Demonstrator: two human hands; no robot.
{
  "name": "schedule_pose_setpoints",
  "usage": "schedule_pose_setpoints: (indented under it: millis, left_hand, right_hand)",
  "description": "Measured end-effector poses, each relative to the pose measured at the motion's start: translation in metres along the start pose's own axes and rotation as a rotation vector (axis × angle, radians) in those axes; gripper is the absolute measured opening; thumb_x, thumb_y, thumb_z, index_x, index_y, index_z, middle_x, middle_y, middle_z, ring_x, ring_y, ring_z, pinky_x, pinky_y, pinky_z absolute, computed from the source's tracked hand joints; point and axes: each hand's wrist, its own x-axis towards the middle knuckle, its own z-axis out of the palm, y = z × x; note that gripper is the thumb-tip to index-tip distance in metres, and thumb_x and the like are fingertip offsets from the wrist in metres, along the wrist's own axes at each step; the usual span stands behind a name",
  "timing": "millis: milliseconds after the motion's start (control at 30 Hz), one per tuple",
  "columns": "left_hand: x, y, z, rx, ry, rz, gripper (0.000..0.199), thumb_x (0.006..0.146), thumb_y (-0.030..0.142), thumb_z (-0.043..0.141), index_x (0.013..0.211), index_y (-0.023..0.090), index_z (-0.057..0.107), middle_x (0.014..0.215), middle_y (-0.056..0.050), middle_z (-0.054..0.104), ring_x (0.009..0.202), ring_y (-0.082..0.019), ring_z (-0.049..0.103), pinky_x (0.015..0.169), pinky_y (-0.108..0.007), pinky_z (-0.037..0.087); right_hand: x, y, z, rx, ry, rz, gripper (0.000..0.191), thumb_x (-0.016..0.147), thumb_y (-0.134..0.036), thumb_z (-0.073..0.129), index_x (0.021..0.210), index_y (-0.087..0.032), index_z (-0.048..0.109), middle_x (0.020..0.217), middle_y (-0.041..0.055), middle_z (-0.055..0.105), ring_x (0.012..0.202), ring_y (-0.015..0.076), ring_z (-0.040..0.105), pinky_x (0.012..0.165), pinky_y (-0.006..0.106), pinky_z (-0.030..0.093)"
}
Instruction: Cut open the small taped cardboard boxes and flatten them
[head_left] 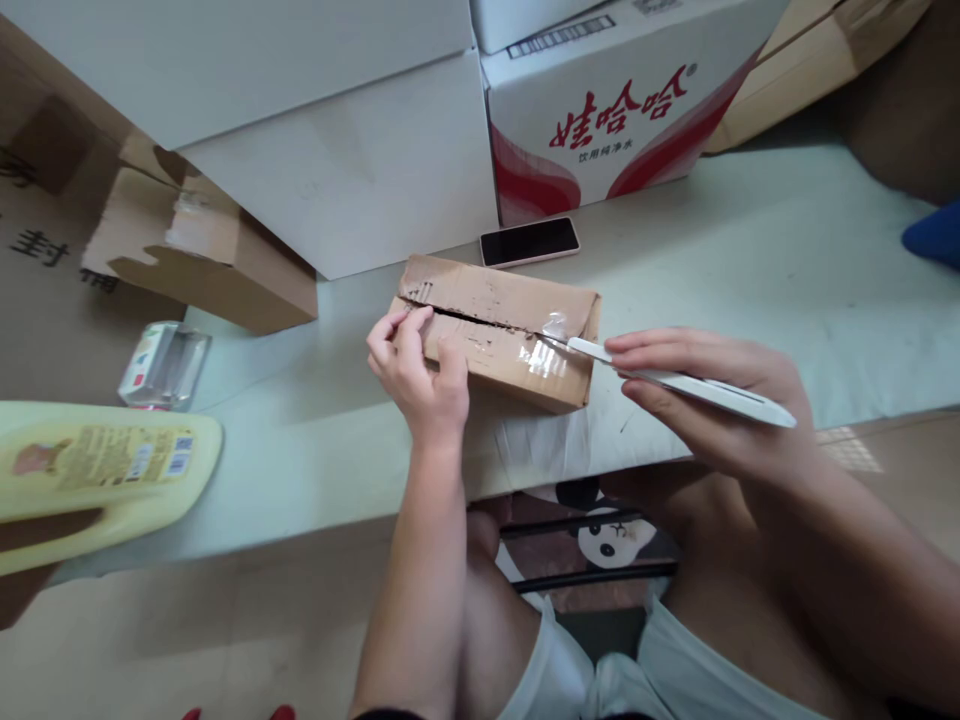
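A small brown cardboard box (501, 285) lies on the pale table, with a dark slit along most of its top seam and shiny clear tape near its right end. My left hand (424, 375) grips the box's left end, the fingertips bent over the edge of the slit. In my right hand (712, 385) is a white utility knife (720, 395), held between thumb and fingers. Its tip reaches the seam at the taped right end; whether the blade is in the tape is hard to make out.
A phone (530, 242) lies behind the box, before a white and red carton (600, 130) and a large white box (360, 180). To the left are an open brown box (255, 275), a clear plastic container (166, 365) and a yellow bottle (112, 470). The table's (300, 480) front edge is close.
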Motion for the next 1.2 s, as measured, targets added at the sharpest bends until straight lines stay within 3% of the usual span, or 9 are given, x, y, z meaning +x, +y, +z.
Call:
schedule_pose_setpoints:
  millis: [200,433,667,800,900,1000,1067,1133,1200]
  left_hand:
    - [0.000,0.002,0.001,-0.026,0.015,-0.006,0.036,0.078,0.024,0.052,0.108,0.016,0.070,0.122,-0.013,0.053,0.116,-0.026,0.055,0.107,-0.042,0.040]
    - [0.002,0.004,0.004,-0.042,0.052,-0.029,0.032,0.076,0.021,0.054,0.103,0.017,0.071,0.119,-0.012,0.053,0.116,-0.026,0.055,0.109,-0.042,0.038]
    - [0.004,0.003,0.006,-0.090,0.043,-0.017,0.034,0.074,0.022,0.052,0.101,0.015,0.071,0.118,-0.014,0.053,0.115,-0.026,0.055,0.108,-0.042,0.040]
    - [0.004,0.004,0.006,-0.096,0.046,-0.021,0.035,0.074,0.023,0.051,0.101,0.014,0.071,0.118,-0.014,0.053,0.116,-0.026,0.055,0.109,-0.043,0.041]
    - [0.006,0.001,0.005,-0.108,0.026,-0.022,0.035,0.074,0.023,0.051,0.102,0.015,0.071,0.119,-0.013,0.052,0.120,-0.026,0.054,0.111,-0.040,0.040]
    - [0.013,-0.012,-0.002,-0.141,0.047,-0.039,0.038,0.074,0.023,0.047,0.103,0.015,0.071,0.120,-0.012,0.053,0.123,-0.025,0.053,0.113,-0.038,0.040]
    - [0.018,-0.027,-0.010,-0.189,0.069,-0.061,0.039,0.076,0.025,0.044,0.103,0.014,0.071,0.120,-0.013,0.056,0.125,-0.026,0.052,0.114,-0.039,0.039]
    - [0.022,-0.044,-0.020,-0.278,0.054,-0.094,0.040,0.081,0.030,0.042,0.104,0.012,0.070,0.117,-0.013,0.061,0.128,-0.029,0.051,0.117,-0.043,0.036]
    - [0.023,-0.058,-0.027,-0.466,0.033,-0.243,0.039,0.085,0.038,0.039,0.102,0.017,0.066,0.115,-0.009,0.064,0.127,-0.029,0.053,0.114,-0.044,0.039]
  right_hand:
    - [-0.002,-0.002,0.001,-0.007,-0.015,-0.006,0.018,0.087,-0.015,0.069,0.098,-0.027,0.077,0.105,0.0039,0.080,0.092,0.0197,0.077,0.084,0.031,0.063]
    - [0.002,-0.001,-0.001,0.032,-0.010,0.092,0.014,0.088,-0.025,0.069,0.097,-0.029,0.078,0.106,0.0036,0.080,0.096,0.0243,0.076,0.088,0.041,0.063]
    - [0.006,0.007,0.005,0.098,-0.050,0.064,0.017,0.086,-0.020,0.070,0.098,-0.028,0.079,0.107,0.0030,0.079,0.098,0.0231,0.076,0.090,0.039,0.063]
    - [0.004,0.005,-0.008,0.113,-0.032,0.140,0.015,0.085,-0.022,0.073,0.097,-0.028,0.079,0.103,0.0038,0.080,0.096,0.0235,0.076,0.090,0.040,0.061]
    - [-0.002,0.005,-0.021,0.189,0.102,0.219,0.006,0.082,-0.024,0.077,0.086,-0.027,0.079,0.092,0.0033,0.079,0.080,0.0203,0.075,0.074,0.036,0.062]
    - [-0.006,0.019,-0.021,0.422,0.406,0.253,0.005,0.084,-0.026,0.073,0.080,-0.028,0.075,0.091,0.0014,0.076,0.056,0.0130,0.066,0.049,0.030,0.053]
    - [-0.006,0.039,-0.015,0.349,0.558,0.293,0.007,0.087,-0.027,0.067,0.082,-0.027,0.072,0.098,0.0017,0.075,0.059,0.0137,0.068,0.049,0.030,0.053]
    - [-0.006,0.062,-0.006,0.079,0.477,0.315,0.006,0.087,-0.026,0.064,0.084,-0.026,0.070,0.100,0.0043,0.075,0.081,0.0212,0.074,0.067,0.038,0.060]
    - [-0.006,0.081,0.002,-0.153,0.219,0.327,0.011,0.082,-0.025,0.064,0.090,-0.024,0.071,0.109,0.0086,0.074,0.104,0.0293,0.072,0.089,0.050,0.059]
